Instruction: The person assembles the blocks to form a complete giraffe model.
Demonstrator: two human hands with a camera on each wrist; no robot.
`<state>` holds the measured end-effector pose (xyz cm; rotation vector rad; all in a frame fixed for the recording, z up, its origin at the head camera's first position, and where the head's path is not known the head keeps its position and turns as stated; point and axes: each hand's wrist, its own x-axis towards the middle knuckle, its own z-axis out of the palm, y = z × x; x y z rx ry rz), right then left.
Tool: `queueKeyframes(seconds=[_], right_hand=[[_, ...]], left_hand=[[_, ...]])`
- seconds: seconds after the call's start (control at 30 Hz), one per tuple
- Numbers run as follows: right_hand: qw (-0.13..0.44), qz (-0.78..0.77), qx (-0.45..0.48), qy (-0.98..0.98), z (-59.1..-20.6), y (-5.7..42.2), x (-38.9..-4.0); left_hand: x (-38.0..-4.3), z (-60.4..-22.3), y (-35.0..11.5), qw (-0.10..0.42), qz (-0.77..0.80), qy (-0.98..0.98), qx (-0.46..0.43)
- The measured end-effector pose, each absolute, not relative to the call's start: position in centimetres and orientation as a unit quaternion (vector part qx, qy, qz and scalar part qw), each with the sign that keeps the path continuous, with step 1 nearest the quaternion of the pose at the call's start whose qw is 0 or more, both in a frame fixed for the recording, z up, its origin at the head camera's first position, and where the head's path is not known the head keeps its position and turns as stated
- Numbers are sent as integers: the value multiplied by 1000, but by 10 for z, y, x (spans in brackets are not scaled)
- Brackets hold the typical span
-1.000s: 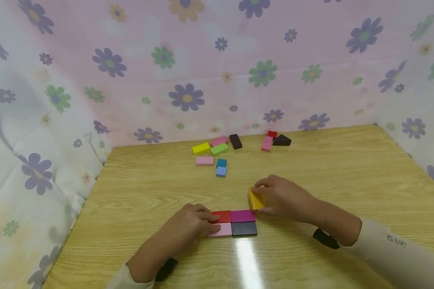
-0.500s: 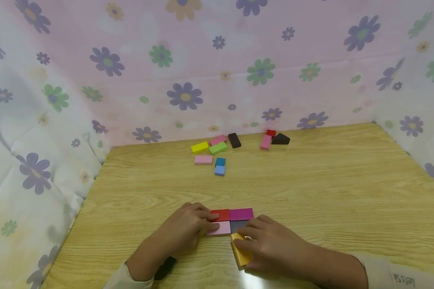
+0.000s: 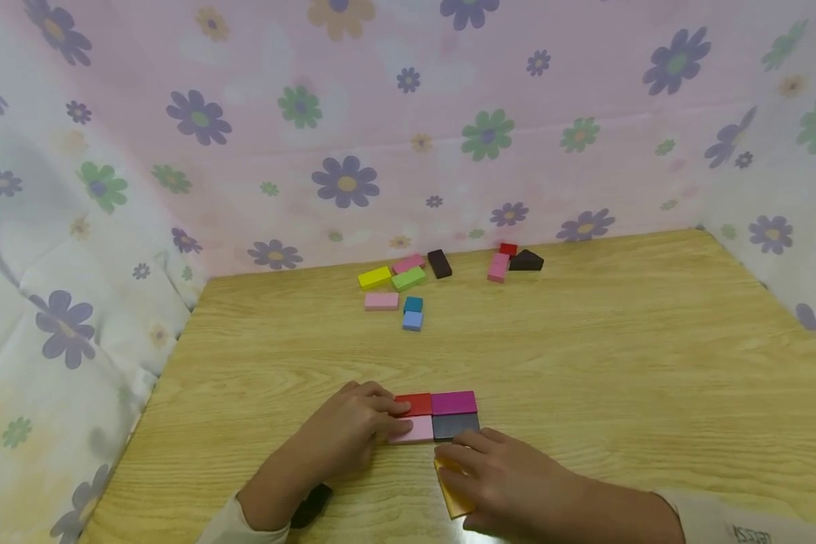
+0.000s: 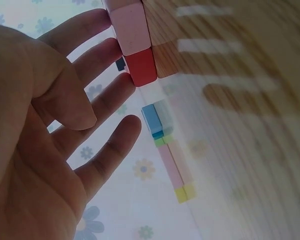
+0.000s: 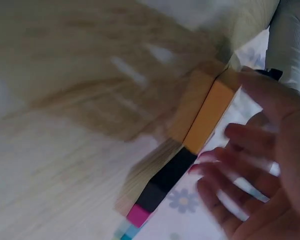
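A red block [image 3: 419,403], a magenta block [image 3: 453,402], a light pink block [image 3: 418,431] and a dark grey block [image 3: 452,427] lie edge to edge in a two-by-two group. My left hand [image 3: 350,427] touches the left ends of the red and pink blocks with extended fingertips; its thumb stays clear in the left wrist view. On the near side of the grey block, my right hand [image 3: 513,480] pinches a yellow-orange block [image 3: 452,495] lying on the table. The right wrist view shows the thumb at its near end, with the block lined up by the black one.
Toward the back of the wooden table [image 3: 605,332] lie a yellow block [image 3: 375,278], a green block [image 3: 409,279], a pale pink block [image 3: 381,301] and two blue blocks [image 3: 412,320]. Farther right is a black angled block [image 3: 527,261]. Flowered cloth [image 3: 394,113] encloses the back and sides.
My right hand has carried the yellow-orange block from the magenta block's right side down to the near side of the grey block, and laid it flatter. My left hand has stayed put.
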<state>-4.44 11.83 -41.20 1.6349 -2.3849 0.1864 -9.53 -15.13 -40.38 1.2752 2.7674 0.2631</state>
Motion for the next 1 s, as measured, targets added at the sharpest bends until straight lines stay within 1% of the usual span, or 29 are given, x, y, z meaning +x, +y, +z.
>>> queueKeyframes(seconds=[0.1, 0.17, 0.23, 0.3, 0.5, 0.7, 1.0], right_hand=[[130, 79, 594, -790, -410, 123, -45], [145, 84, 620, -767, -411, 126, -47], [164, 85, 635, -750, -413, 127, -48], [167, 82, 642, -744, -414, 128, -50], [139, 78, 630, -760, -414, 124, -49], [90, 73, 626, -772, -411, 116, -49], [86, 53, 629, -771, -413, 104, -54]], left_hand=[[-95, -404, -151, 35, 89, 902, 422], [-95, -405, -151, 29, 90, 900, 425], [-96, -406, -151, 24, 92, 900, 425], [-96, -406, -150, 24, 94, 901, 424], [-96, -404, -151, 25, 82, 903, 422], [-96, -403, -152, 36, 80, 906, 414], [-99, -403, -154, 33, 81, 896, 436]])
